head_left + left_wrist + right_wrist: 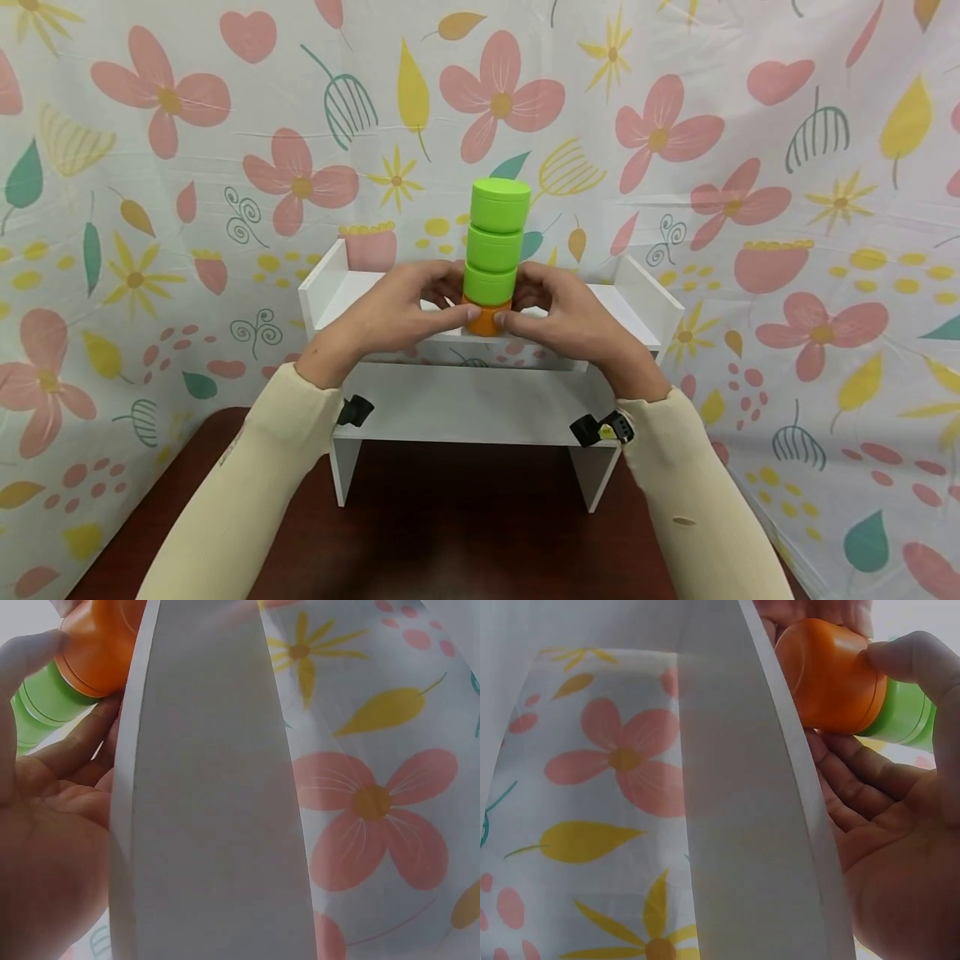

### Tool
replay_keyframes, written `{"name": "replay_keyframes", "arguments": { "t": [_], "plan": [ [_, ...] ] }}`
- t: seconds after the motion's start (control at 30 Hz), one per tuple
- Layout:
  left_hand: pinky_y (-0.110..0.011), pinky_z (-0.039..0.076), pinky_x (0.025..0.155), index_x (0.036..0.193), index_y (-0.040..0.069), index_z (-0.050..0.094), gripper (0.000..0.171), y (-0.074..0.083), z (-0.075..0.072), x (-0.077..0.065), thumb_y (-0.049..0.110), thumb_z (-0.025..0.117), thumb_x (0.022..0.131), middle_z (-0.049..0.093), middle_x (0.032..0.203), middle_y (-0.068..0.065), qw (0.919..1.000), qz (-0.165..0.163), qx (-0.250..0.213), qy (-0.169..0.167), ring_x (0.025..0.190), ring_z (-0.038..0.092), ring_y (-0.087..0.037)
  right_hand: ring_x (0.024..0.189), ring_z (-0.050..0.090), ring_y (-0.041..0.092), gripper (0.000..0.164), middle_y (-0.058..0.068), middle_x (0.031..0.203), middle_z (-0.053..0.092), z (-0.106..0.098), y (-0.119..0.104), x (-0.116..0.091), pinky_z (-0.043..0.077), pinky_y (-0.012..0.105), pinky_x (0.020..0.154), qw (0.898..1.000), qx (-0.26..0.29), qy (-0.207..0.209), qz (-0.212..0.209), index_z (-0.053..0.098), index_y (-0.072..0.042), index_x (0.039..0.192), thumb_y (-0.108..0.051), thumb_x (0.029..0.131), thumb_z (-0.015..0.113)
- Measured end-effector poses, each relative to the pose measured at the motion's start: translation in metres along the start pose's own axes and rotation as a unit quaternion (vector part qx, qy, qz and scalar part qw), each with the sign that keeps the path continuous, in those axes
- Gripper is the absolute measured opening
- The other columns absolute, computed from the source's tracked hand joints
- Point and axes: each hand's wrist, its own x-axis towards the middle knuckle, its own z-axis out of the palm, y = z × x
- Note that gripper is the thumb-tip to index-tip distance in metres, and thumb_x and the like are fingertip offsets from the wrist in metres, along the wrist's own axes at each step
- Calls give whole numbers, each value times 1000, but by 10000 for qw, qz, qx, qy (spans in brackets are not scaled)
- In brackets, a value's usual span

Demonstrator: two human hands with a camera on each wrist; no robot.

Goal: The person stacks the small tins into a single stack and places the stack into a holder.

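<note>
In the head view a tower of cup-like round pieces stands upright over the white shelf's upper board. Its top green cup (501, 208), middle green cup (494, 248) and lower green cup (489, 286) sit on an orange cup (484, 321) at the bottom. My left hand (405, 310) grips the orange cup from the left, its thumb on the near side and fingers behind. From the other side my right hand (570, 312) does the same. Both wrist views show the orange cup's smooth underside close beside the shelf board, with fingers around it.
The white shelf (472, 402) has raised side panels and legs on a dark red-brown table (457, 533). Behind hangs a white cloth (420, 100) printed with flowers and leaves. Small black devices are strapped at both wrists.
</note>
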Motion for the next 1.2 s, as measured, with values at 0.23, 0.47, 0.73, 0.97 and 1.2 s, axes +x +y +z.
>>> {"name": "replay_keyframes", "arguments": {
  "t": [0.23, 0.47, 0.73, 0.97, 1.2],
  "plan": [
    [-37, 56, 99, 132, 8, 69, 38, -6, 0, 3, 26, 77, 99, 72, 115, -1, 9998, -210, -19, -37, 103, 68, -16, 98, 71, 24, 43, 10, 118, 72, 0, 2, 5, 58, 50, 95, 9999, -57, 7, 131, 65, -2, 134, -12, 94, 77],
    [-37, 55, 100, 133, 9, 68, 39, -8, 0, 6, 28, 76, 100, 72, 114, 0, 9996, -269, 16, -96, 103, 68, -16, 100, 71, 23, 43, 10, 119, 72, -1, 4, 8, 58, 42, 95, 9998, -131, -65, 149, 65, -2, 135, -12, 95, 77],
    [-38, 55, 100, 135, 8, 67, 40, -8, -1, 7, 26, 76, 100, 72, 117, -2, 9993, -349, -28, -145, 104, 68, -17, 100, 71, 23, 42, 9, 119, 72, -2, 6, 10, 59, 33, 92, 9998, -130, -103, 84, 65, -2, 134, -11, 94, 78],
    [-37, 56, 100, 133, 8, 68, 38, -10, -1, 7, 25, 76, 100, 72, 116, -2, 9991, -363, -78, -190, 105, 69, -17, 99, 71, 24, 42, 10, 118, 72, -1, 8, 10, 58, 42, 95, 9999, -77, -127, 73, 65, -2, 133, -10, 94, 78],
    [-37, 56, 100, 134, 9, 67, 39, -11, 0, 7, 26, 76, 100, 72, 116, -2, 9988, -425, -122, -197, 105, 68, -17, 100, 71, 24, 42, 10, 119, 72, -1, 9, 10, 58, 47, 96, 9998, -33, -172, 95, 65, -2, 135, -10, 95, 77]
  ]
}}
